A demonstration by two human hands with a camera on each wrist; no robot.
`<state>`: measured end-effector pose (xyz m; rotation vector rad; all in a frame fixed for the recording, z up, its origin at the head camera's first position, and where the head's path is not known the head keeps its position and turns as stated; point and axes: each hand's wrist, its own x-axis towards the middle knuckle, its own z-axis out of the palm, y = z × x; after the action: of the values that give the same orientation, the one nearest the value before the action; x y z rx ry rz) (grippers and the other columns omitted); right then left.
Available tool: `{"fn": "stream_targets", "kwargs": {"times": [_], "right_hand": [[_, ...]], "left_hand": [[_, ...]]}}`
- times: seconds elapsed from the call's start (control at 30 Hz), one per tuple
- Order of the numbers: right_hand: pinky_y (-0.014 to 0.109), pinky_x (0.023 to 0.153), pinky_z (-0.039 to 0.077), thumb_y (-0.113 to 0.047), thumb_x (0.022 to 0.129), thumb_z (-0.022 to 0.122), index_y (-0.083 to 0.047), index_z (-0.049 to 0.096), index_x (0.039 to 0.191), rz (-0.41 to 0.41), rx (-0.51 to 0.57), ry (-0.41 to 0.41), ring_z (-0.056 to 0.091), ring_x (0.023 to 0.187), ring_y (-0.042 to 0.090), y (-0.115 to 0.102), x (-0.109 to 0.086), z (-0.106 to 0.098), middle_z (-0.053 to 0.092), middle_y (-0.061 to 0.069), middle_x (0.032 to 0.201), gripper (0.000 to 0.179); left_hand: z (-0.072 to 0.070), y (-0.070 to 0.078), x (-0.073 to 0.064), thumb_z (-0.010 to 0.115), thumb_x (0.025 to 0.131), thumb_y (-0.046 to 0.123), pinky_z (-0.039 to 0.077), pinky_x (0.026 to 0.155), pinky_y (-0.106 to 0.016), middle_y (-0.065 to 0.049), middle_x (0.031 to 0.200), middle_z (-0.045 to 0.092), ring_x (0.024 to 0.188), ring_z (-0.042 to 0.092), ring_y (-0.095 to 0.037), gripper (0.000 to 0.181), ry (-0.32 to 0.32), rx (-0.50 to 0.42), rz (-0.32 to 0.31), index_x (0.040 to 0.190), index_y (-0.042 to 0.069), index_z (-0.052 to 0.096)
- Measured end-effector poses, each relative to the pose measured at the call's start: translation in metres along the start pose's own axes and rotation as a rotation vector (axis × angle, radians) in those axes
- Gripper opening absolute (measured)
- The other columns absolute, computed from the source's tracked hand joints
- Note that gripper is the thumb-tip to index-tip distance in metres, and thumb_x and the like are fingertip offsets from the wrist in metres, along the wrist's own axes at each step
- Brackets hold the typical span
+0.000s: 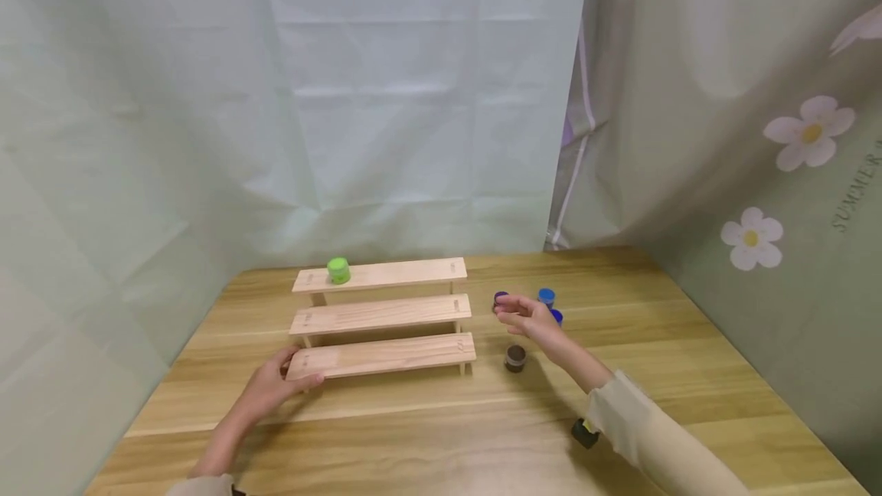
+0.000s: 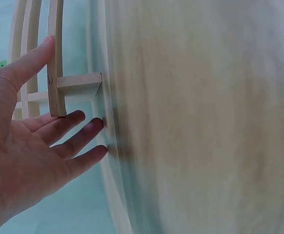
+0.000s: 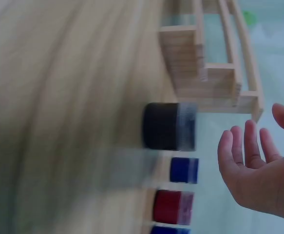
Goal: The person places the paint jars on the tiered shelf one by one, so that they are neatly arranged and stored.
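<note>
A three-tier wooden rack (image 1: pixel 379 316) stands on the table, with a small green jar (image 1: pixel 338 270) on the left of its top tier. My left hand (image 1: pixel 272 385) holds the left end of the lowest board, thumb at its front edge and fingers around the end. My right hand (image 1: pixel 530 320) hovers empty right of the rack, its fingers loosely bent. Just beyond its fingertips sits a dark blue jar (image 1: pixel 501 298), partly hidden. A black jar (image 1: pixel 515 358) stands nearer, below that hand; the right wrist view also shows a red jar (image 3: pixel 172 207).
Two blue-topped jars, one farther back (image 1: pixel 546 297) and one partly behind the right hand (image 1: pixel 556 317), stand on the wooden table (image 1: pixel 427 442). Another dark jar (image 1: pixel 585 435) with some yellow lies by the right sleeve. Pale curtains (image 1: pixel 413 98) enclose the table.
</note>
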<state>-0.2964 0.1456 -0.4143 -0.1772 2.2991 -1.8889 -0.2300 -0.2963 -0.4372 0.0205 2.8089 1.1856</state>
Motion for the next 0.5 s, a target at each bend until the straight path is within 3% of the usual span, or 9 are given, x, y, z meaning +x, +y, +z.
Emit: {"fn": "stream_targets", "kwargs": {"times": [0.2, 0.4, 0.5], "right_hand": [[0.046, 0.101, 0.049, -0.017, 0.095, 0.062, 0.005, 0.050, 0.134, -0.030, -0.033, -0.021, 0.061, 0.119, 0.032, 0.014, -0.006, -0.005, 0.059, 0.023, 0.132, 0.046], [0.034, 0.098, 0.050, -0.011, 0.093, 0.064, 0.005, 0.053, 0.132, -0.020, -0.060, -0.033, 0.062, 0.116, 0.026, 0.029, -0.009, -0.005, 0.060, 0.023, 0.131, 0.044], [0.034, 0.098, 0.051, -0.009, 0.091, 0.065, 0.005, 0.052, 0.133, -0.008, -0.072, -0.056, 0.062, 0.115, 0.025, 0.035, -0.011, -0.005, 0.060, 0.023, 0.130, 0.046]], "left_hand": [[-0.001, 0.000, 0.002, 0.072, 0.087, 0.040, 0.047, 0.097, -0.053, -0.040, 0.143, 0.039, 0.125, 0.050, -0.049, 0.094, 0.009, 0.006, 0.002, 0.146, -0.015, 0.024], [-0.001, -0.001, 0.002, 0.071, 0.087, 0.039, 0.048, 0.095, -0.052, -0.040, 0.143, 0.039, 0.124, 0.050, -0.049, 0.092, 0.004, 0.007, 0.012, 0.146, -0.015, 0.025], [-0.001, -0.002, 0.001, 0.071, 0.088, 0.038, 0.049, 0.095, -0.052, -0.040, 0.144, 0.039, 0.123, 0.051, -0.049, 0.090, 0.005, 0.009, 0.015, 0.146, -0.015, 0.026]]}}
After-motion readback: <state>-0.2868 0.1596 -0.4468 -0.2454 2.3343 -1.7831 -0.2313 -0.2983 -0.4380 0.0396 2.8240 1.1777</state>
